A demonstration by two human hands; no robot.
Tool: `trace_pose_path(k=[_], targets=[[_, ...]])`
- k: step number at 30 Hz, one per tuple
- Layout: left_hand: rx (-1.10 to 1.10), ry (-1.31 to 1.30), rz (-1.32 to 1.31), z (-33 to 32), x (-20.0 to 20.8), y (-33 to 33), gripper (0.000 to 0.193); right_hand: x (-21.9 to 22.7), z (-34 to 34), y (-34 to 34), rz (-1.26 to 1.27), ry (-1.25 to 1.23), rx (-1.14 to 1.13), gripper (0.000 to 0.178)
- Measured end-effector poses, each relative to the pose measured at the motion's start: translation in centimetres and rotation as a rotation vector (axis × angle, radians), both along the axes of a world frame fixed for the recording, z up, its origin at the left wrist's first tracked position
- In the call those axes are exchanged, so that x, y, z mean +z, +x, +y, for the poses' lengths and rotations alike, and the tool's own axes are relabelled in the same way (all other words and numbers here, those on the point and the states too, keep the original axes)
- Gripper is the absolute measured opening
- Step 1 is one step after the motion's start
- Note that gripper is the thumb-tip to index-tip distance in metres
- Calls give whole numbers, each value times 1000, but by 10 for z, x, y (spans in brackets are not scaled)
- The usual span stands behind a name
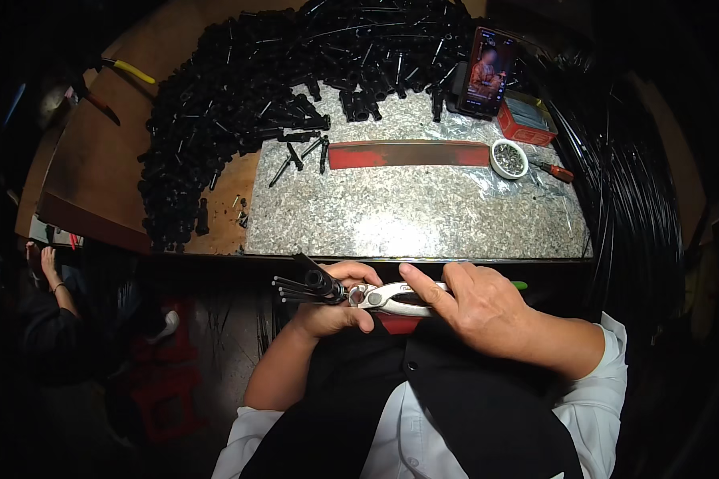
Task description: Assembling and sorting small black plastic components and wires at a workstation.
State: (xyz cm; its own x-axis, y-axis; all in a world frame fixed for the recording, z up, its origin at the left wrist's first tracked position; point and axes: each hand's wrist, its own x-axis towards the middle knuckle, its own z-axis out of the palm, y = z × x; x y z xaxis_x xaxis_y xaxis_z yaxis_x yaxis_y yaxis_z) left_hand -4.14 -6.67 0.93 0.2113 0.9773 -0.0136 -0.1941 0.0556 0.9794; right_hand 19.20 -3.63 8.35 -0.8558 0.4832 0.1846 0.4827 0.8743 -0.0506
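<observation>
My left hand (324,321) is closed around a bundle of black tubular parts (318,283), with several thin rods sticking out to the left. What these parts belong to I cannot tell. My right hand (487,310) grips a pair of silver pincers (387,300), whose green handle end shows past the hand. The pincers' jaws are at the right end of the bundle, between my left thumb and fingers. What lies inside the jaws is too small to make out. Both hands are just off the table's front edge, above my lap.
A large heap of black tubular parts (216,104) covers the table's back and left. On the speckled board (335,215) are a red strip (409,154), a white bowl (509,160) of small metal bits, a screwdriver (562,172) and a propped phone (487,73). Long black rods (623,184) hang at right.
</observation>
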Motion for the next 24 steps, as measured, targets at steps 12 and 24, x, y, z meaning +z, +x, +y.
trace_pose_path(k=[12, 24], targets=[[32, 145, 74, -3, -13, -1, 33, 6, -3, -5, -118, -57, 30, 59], [525, 307, -209, 6, 3, -17, 28, -38, 50, 8, 15, -372, -364, 61]])
